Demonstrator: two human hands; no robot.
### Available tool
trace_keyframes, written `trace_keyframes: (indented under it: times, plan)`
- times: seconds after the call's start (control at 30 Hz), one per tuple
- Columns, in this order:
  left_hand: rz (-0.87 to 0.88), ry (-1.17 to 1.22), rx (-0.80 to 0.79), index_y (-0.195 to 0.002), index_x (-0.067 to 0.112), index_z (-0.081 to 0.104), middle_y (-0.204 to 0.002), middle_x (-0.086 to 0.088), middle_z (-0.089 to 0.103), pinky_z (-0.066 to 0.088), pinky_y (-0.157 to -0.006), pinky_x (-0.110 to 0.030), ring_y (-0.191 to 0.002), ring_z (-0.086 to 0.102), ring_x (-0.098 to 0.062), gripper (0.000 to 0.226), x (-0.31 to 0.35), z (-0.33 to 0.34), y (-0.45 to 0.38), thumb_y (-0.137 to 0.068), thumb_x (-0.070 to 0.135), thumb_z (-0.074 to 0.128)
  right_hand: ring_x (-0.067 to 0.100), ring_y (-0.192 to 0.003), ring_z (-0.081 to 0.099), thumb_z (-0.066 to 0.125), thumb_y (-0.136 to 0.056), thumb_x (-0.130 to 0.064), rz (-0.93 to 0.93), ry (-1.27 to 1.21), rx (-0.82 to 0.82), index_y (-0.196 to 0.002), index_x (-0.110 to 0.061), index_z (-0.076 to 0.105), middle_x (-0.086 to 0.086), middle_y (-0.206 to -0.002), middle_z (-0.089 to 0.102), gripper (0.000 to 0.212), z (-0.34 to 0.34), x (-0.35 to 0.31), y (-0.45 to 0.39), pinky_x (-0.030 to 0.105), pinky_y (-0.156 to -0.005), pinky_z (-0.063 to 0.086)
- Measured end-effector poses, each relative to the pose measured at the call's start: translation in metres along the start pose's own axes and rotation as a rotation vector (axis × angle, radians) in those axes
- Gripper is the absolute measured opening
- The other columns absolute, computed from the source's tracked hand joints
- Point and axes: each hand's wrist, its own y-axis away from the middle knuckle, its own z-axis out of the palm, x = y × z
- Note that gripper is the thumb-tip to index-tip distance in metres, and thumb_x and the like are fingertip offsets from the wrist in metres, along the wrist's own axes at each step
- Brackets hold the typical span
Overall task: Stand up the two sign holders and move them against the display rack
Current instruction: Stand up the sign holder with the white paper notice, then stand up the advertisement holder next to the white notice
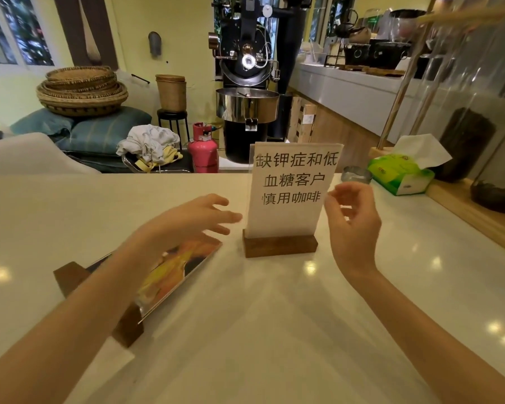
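A sign holder (289, 196) with a white sheet of black printed characters stands upright in its dark wooden base in the middle of the white counter. My right hand (352, 220) hovers just right of it, fingers curled and apart, touching nothing. A second sign holder (169, 275) with a colourful orange and yellow picture lies flat on the counter to the left, its wooden base toward me. My left hand (193, 220) hangs open above its far end, and my forearm covers part of it. The display rack (461, 211), a wooden frame holding glass jars, runs along the counter's right side.
A green tissue box (400, 176) and a small metal ring (356, 173) sit at the far right of the counter (274, 330). Beyond the counter edge stand a black coffee roaster (248, 83), a pink gas cylinder (203, 150) and stacked woven baskets (82, 91).
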Motion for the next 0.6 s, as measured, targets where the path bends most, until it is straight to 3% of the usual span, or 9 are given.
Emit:
trace_keyframes:
  times: [0.17,0.27,0.33,0.47,0.6]
  plan:
    - [0.018,-0.101,-0.036,-0.118,0.018,0.053,-0.116,-0.004,0.063,0.052,-0.084,-0.031,-0.100,0.063,-0.017,0.034,-0.020,-0.064,0.025,-0.085,0.027,0.054,0.024,-0.086,0.062,0.060,-0.082,-0.011,0.154,-0.033,-0.516,-0.079,-0.023,0.057,0.007,-0.095,0.064,0.012,0.031,-0.026,0.032,0.034,-0.074,0.056]
    - [-0.023,-0.200,0.020,-0.114,0.022,0.057,-0.112,0.000,0.063,0.051,-0.082,-0.029,-0.101,0.062,-0.015,0.029,-0.038,-0.094,0.037,-0.086,0.029,0.053,0.021,-0.077,0.065,0.060,-0.082,-0.012,0.305,-0.024,-0.781,-0.082,-0.018,0.061,0.010,-0.085,0.068,0.006,0.056,-0.038,0.054,0.038,-0.071,0.056]
    - [-0.055,-0.267,0.069,-0.109,0.024,0.059,-0.112,0.000,0.062,0.048,-0.087,-0.034,-0.104,0.059,-0.017,0.024,-0.053,-0.107,0.040,-0.086,0.026,0.054,0.022,-0.073,0.067,0.058,-0.083,-0.013,0.555,-0.067,-0.896,-0.092,-0.007,0.062,0.013,-0.084,0.067,0.011,0.072,-0.043,0.066,0.033,-0.066,0.057]
    - [-0.148,-0.330,0.148,-0.113,0.017,0.058,-0.113,-0.006,0.057,0.045,-0.090,-0.038,-0.108,0.052,-0.023,0.029,-0.077,-0.120,0.043,-0.084,0.021,0.058,0.026,-0.067,0.070,0.059,-0.084,-0.012,0.988,-0.173,-0.895,-0.103,0.006,0.056,0.021,-0.084,0.066,0.027,0.092,-0.046,0.080,0.033,-0.063,0.060]
    - [-0.215,-0.262,0.109,-0.113,0.012,0.057,-0.114,-0.009,0.060,0.047,-0.096,-0.041,-0.108,0.057,-0.027,0.031,-0.095,-0.126,0.045,-0.084,0.021,0.058,0.026,-0.058,0.071,0.060,-0.083,-0.010,1.163,-0.247,-0.884,-0.100,0.010,0.054,0.024,-0.075,0.069,0.027,0.100,-0.047,0.087,0.034,-0.055,0.060]
